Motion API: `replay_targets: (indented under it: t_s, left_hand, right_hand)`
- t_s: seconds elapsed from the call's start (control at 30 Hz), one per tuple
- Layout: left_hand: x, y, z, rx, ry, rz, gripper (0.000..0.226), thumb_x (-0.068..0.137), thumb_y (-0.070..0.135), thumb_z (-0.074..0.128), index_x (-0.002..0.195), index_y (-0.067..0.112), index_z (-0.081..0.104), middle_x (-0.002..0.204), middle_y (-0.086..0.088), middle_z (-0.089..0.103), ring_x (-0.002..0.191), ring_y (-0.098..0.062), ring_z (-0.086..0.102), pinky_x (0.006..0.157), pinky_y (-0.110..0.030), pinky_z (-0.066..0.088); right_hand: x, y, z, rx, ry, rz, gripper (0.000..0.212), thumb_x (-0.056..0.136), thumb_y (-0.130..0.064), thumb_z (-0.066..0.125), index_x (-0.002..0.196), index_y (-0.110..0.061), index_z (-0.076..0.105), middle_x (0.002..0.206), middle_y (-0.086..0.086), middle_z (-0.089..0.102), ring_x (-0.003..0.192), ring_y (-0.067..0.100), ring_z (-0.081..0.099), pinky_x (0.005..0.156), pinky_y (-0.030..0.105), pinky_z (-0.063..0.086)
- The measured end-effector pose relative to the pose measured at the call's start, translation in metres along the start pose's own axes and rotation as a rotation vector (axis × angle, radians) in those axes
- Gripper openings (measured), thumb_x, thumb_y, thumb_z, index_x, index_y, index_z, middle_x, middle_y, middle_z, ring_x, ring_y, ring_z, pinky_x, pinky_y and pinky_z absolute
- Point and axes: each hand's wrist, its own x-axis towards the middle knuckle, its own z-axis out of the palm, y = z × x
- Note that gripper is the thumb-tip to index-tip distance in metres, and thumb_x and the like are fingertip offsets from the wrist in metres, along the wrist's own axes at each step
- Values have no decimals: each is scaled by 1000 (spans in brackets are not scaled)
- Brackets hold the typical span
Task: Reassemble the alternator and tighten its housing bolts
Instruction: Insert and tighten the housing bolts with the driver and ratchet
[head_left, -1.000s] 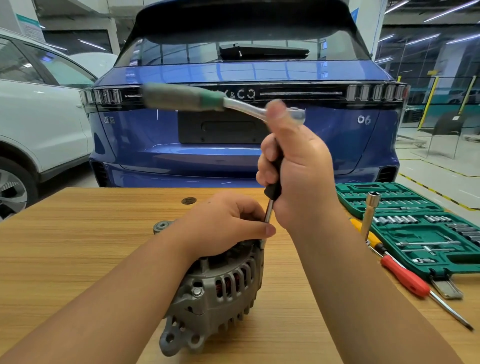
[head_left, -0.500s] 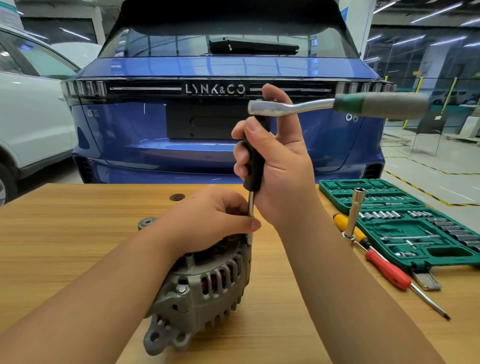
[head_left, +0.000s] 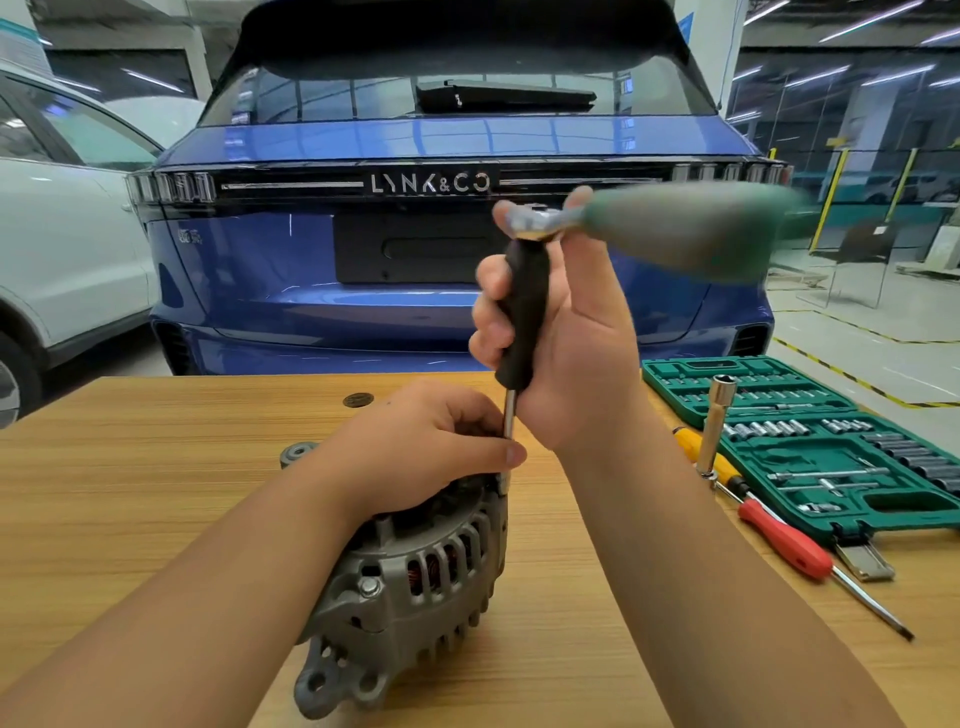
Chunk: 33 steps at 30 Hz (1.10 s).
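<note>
The alternator (head_left: 410, 577) lay on the table (head_left: 130, 467). My left hand (head_left: 431, 447) pressed on it and pinched the metal rod. My right hand (head_left: 561, 332) gripped the black driver (head_left: 522, 317). If it tipped, it could slip off the bolt.

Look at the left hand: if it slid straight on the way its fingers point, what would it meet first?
The left hand points right, so it would first meet the driver shaft, which its fingertips seem already to touch; depth is unclear.
</note>
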Motion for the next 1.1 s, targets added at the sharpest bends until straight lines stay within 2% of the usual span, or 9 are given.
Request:
replay_targets:
  t_s: [0.1, 0.17, 0.27, 0.4, 0.67, 0.8, 0.9, 1.03, 1.1]
  left_hand:
    - [1, -1, 0, 58, 9, 15, 9, 86, 61, 67, 94, 56, 65, 90, 27, 68, 82, 9, 63, 68, -26, 48]
    - [1, -1, 0, 50, 18, 12, 9, 85, 61, 67, 92, 55, 66, 89, 26, 68, 81, 8, 63, 68, -26, 48]
    - [0, 0, 0, 29, 24, 5, 6, 86, 57, 69, 91, 54, 66, 86, 25, 69, 78, 8, 64, 67, -25, 47]
    - [-1, 2, 1, 18, 25, -3, 8, 86, 54, 71, 91, 49, 68, 84, 22, 71, 77, 5, 66, 67, -26, 49]
    - [-2, 1, 1, 10, 17, 27, 13, 88, 52, 70, 93, 41, 74, 89, 15, 73, 83, -3, 69, 81, -39, 57]
    - [-2, 1, 1, 6, 1, 41, 7, 90, 49, 69, 93, 44, 72, 87, 16, 72, 82, -1, 67, 75, -32, 51]
    - [-1, 1, 1, 27, 11, 34, 7, 89, 51, 69, 93, 46, 71, 86, 18, 71, 80, 1, 66, 73, -31, 52]
    - [0, 2, 1, 96, 3, 30, 19, 85, 62, 62, 93, 46, 68, 89, 23, 68, 82, 6, 63, 67, -26, 48]
    - [0, 2, 1, 90, 5, 23, 21, 82, 64, 62, 93, 47, 68, 89, 23, 68, 82, 6, 63, 68, -26, 49]
  right_hand:
    - [1, -4, -4, -171, 153, -62, 15, 89, -34, 68, 78, -23, 67, 60, -5, 44, 44, 11, 33, 47, 27, 26]
    - [0, -5, -5, -156, 106, -23, 8, 91, -28, 66, 90, -21, 67, 61, -5, 45, 46, 11, 35, 50, 28, 28]
    - [-2, -5, -2, -3, -23, 16, 26, 92, -21, 59, 119, -23, 57, 72, -2, 54, 52, 10, 42, 56, 27, 30]
    - [-4, 1, 1, -109, -68, -137, 37, 94, -13, 55, 125, -34, 55, 80, 5, 57, 55, 14, 44, 49, 25, 38]
    - [-6, 4, 3, -70, -158, -91, 36, 95, -20, 44, 126, -32, 56, 80, 6, 55, 57, 18, 38, 53, 35, 23]
    - [-5, 2, -2, 61, -204, 2, 54, 89, -57, 35, 128, -27, 56, 82, 7, 57, 59, 20, 38, 58, 38, 16]
    - [-4, 0, 2, 30, -114, 24, 65, 82, -71, 41, 121, -22, 57, 77, 3, 56, 55, 16, 39, 53, 31, 23]
    - [-3, -2, 4, -217, 148, -98, 23, 90, -41, 65, 79, -22, 61, 62, -3, 46, 46, 13, 33, 47, 31, 24]
    - [-2, -3, 2, -270, 171, -94, 17, 90, -32, 68, 80, -19, 64, 60, -4, 44, 46, 13, 34, 48, 32, 28]
